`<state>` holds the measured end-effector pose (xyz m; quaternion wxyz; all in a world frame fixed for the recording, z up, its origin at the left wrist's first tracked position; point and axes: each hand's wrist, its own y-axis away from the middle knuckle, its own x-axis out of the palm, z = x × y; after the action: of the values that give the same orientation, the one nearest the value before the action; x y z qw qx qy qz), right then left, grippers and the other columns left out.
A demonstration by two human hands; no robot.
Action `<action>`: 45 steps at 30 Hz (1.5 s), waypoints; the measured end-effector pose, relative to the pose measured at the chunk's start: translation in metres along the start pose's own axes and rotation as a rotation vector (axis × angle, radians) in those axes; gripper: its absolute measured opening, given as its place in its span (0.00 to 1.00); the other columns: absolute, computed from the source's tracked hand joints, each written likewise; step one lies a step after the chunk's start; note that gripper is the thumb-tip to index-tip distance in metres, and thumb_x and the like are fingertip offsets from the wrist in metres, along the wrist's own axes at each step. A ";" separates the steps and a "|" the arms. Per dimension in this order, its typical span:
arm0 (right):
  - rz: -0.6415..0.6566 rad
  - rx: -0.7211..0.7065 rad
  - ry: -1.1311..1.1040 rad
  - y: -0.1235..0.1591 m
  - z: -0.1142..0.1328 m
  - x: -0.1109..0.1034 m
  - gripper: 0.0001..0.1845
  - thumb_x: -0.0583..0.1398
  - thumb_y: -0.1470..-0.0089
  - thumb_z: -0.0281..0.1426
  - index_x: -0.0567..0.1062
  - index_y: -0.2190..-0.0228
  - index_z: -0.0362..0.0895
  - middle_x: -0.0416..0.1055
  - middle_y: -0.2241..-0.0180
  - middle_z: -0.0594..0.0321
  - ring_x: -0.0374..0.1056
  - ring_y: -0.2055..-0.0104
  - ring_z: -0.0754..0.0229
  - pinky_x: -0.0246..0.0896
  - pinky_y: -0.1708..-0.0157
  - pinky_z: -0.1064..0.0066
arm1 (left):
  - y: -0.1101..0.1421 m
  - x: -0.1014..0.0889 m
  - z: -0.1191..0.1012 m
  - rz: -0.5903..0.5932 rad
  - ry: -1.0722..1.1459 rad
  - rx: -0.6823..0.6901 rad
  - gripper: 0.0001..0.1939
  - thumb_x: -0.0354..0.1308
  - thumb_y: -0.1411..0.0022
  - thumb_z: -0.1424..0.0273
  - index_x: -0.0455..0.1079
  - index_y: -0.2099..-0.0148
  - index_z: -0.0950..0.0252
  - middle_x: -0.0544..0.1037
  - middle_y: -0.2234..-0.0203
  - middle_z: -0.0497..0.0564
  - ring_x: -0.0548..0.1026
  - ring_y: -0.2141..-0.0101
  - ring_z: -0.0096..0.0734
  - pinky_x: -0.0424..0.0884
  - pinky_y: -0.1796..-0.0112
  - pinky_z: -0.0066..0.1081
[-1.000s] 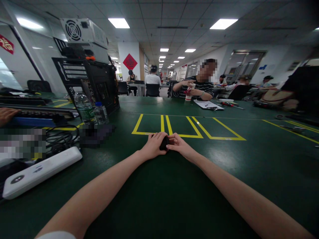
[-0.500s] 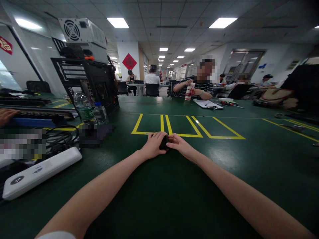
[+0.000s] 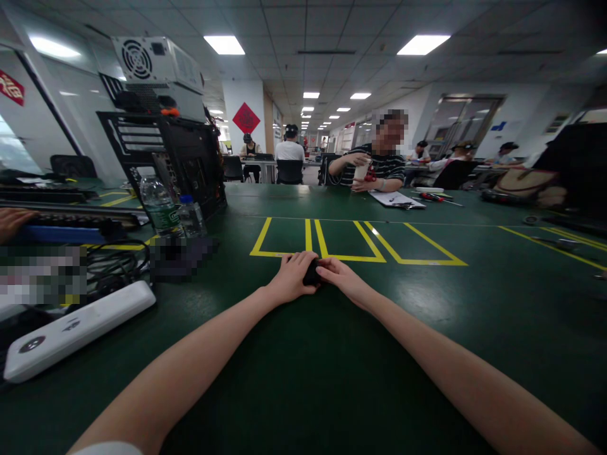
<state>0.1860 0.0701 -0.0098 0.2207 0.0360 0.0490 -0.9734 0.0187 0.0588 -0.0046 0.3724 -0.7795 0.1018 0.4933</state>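
My left hand (image 3: pixel 294 277) is wrapped around a small, dark, rounded object (image 3: pixel 311 273) low over the green tabletop (image 3: pixel 303 366). From the other side, my right hand (image 3: pixel 339 276) touches the same object with its thumb and fingers drawn together. Both hands cover much of it, so its kind cannot be made out. Just beyond my fingers, yellow tape outlines (image 3: pixel 351 258) mark the table.
On the left stand an open computer case (image 3: pixel 184 161), a water bottle (image 3: pixel 161 205), a small blue-capped bottle (image 3: pixel 190 216) and a white power strip (image 3: pixel 83 328). Across the table a person (image 3: pixel 372 167) holds a cup. A clipboard (image 3: pixel 396 199) lies nearby.
The fingers of my right hand have shifted slightly against the dark object, while my left hand stays in place. The person opposite has moved their hands around the cup.
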 end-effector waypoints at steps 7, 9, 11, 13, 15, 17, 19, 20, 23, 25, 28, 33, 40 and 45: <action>0.089 -0.077 -0.004 0.004 0.004 -0.003 0.17 0.61 0.58 0.31 0.64 0.63 0.47 0.65 0.61 0.63 0.62 0.57 0.59 0.57 0.55 0.61 | -0.001 0.000 -0.001 0.000 0.011 -0.004 0.28 0.58 0.54 0.69 0.52 0.51 0.60 0.64 0.56 0.52 0.62 0.55 0.41 0.53 0.55 0.40; 0.077 -0.063 -0.006 0.006 0.006 -0.001 0.16 0.60 0.57 0.33 0.64 0.63 0.48 0.66 0.63 0.64 0.63 0.58 0.59 0.57 0.56 0.61 | -0.001 0.000 -0.001 -0.005 0.010 0.001 0.28 0.58 0.54 0.69 0.51 0.51 0.61 0.64 0.56 0.52 0.62 0.55 0.41 0.53 0.56 0.40; 0.038 -0.055 -0.002 0.007 0.007 0.001 0.13 0.58 0.55 0.36 0.65 0.65 0.47 0.66 0.65 0.63 0.63 0.60 0.59 0.57 0.57 0.61 | -0.001 0.000 -0.001 -0.015 0.005 0.009 0.28 0.59 0.54 0.69 0.51 0.51 0.61 0.64 0.56 0.52 0.62 0.55 0.41 0.53 0.56 0.39; -0.002 -0.049 0.002 0.005 0.005 0.003 0.13 0.57 0.54 0.38 0.65 0.65 0.47 0.66 0.66 0.63 0.63 0.61 0.59 0.58 0.58 0.61 | -0.001 0.001 0.000 -0.025 -0.001 0.016 0.29 0.59 0.54 0.68 0.51 0.51 0.61 0.64 0.56 0.51 0.62 0.55 0.40 0.53 0.56 0.39; -0.029 -0.035 -0.004 0.003 0.003 0.004 0.15 0.58 0.55 0.38 0.65 0.64 0.46 0.66 0.65 0.62 0.63 0.61 0.59 0.58 0.58 0.61 | -0.001 0.002 0.001 -0.031 -0.009 0.015 0.29 0.59 0.55 0.68 0.51 0.51 0.61 0.64 0.56 0.51 0.62 0.56 0.40 0.53 0.56 0.39; -0.043 -0.012 -0.017 0.001 0.001 0.003 0.17 0.59 0.56 0.37 0.65 0.63 0.44 0.65 0.64 0.61 0.63 0.60 0.59 0.57 0.57 0.61 | -0.001 0.002 0.001 -0.030 -0.018 0.012 0.29 0.59 0.55 0.68 0.51 0.51 0.61 0.64 0.56 0.52 0.62 0.56 0.40 0.53 0.56 0.39; -0.030 -0.007 -0.022 0.000 0.001 0.002 0.16 0.59 0.56 0.36 0.66 0.64 0.43 0.65 0.63 0.60 0.62 0.59 0.58 0.56 0.56 0.61 | -0.001 0.003 0.001 -0.029 -0.022 0.008 0.29 0.59 0.55 0.68 0.51 0.51 0.61 0.64 0.56 0.52 0.62 0.56 0.40 0.53 0.57 0.39; -0.014 -0.017 -0.019 0.000 0.003 0.002 0.15 0.59 0.56 0.36 0.66 0.65 0.43 0.65 0.63 0.60 0.62 0.58 0.58 0.56 0.55 0.61 | -0.002 0.003 0.001 -0.028 -0.022 0.007 0.29 0.59 0.55 0.68 0.52 0.51 0.61 0.64 0.56 0.52 0.62 0.56 0.40 0.54 0.57 0.39; 0.056 -0.069 -0.026 0.004 0.007 0.000 0.14 0.60 0.57 0.33 0.65 0.66 0.45 0.65 0.63 0.63 0.62 0.58 0.59 0.56 0.56 0.62 | -0.002 0.003 0.001 -0.029 -0.013 0.005 0.29 0.59 0.55 0.69 0.52 0.52 0.61 0.65 0.57 0.52 0.62 0.56 0.40 0.54 0.57 0.39; 0.095 -0.081 -0.042 0.006 0.010 0.000 0.16 0.62 0.59 0.32 0.64 0.65 0.47 0.65 0.64 0.64 0.62 0.58 0.59 0.57 0.56 0.62 | -0.002 0.002 0.000 -0.027 -0.006 0.004 0.29 0.59 0.56 0.69 0.52 0.52 0.61 0.65 0.57 0.51 0.63 0.56 0.40 0.54 0.57 0.38; 0.058 -0.075 -0.030 0.007 0.008 0.001 0.14 0.60 0.57 0.35 0.64 0.66 0.47 0.65 0.66 0.64 0.63 0.59 0.59 0.57 0.57 0.62 | -0.002 0.000 -0.001 -0.018 0.002 0.005 0.28 0.59 0.55 0.69 0.52 0.52 0.61 0.65 0.57 0.51 0.62 0.56 0.40 0.54 0.57 0.39; -0.037 -0.048 0.006 0.002 0.001 0.003 0.14 0.58 0.55 0.38 0.65 0.65 0.46 0.65 0.65 0.63 0.63 0.60 0.59 0.57 0.58 0.61 | -0.002 -0.001 -0.002 -0.017 -0.006 -0.001 0.28 0.59 0.55 0.68 0.52 0.51 0.61 0.65 0.57 0.51 0.62 0.56 0.40 0.54 0.57 0.39; 0.018 -0.024 -0.003 0.002 0.006 -0.001 0.13 0.59 0.56 0.34 0.66 0.65 0.44 0.64 0.62 0.62 0.62 0.57 0.59 0.57 0.56 0.61 | -0.001 0.000 0.000 -0.013 -0.012 0.001 0.30 0.59 0.56 0.69 0.51 0.50 0.61 0.64 0.56 0.52 0.62 0.56 0.41 0.53 0.56 0.40; 0.065 -0.078 -0.053 0.004 0.005 0.000 0.16 0.61 0.58 0.32 0.64 0.65 0.47 0.65 0.64 0.65 0.63 0.59 0.60 0.58 0.58 0.62 | -0.002 0.000 0.000 -0.020 -0.006 0.002 0.29 0.59 0.56 0.69 0.51 0.51 0.61 0.64 0.56 0.52 0.62 0.56 0.41 0.54 0.56 0.39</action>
<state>0.1873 0.0658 -0.0056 0.2545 0.0031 0.0800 -0.9637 0.0199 0.0605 -0.0039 0.3784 -0.7785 0.0934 0.4920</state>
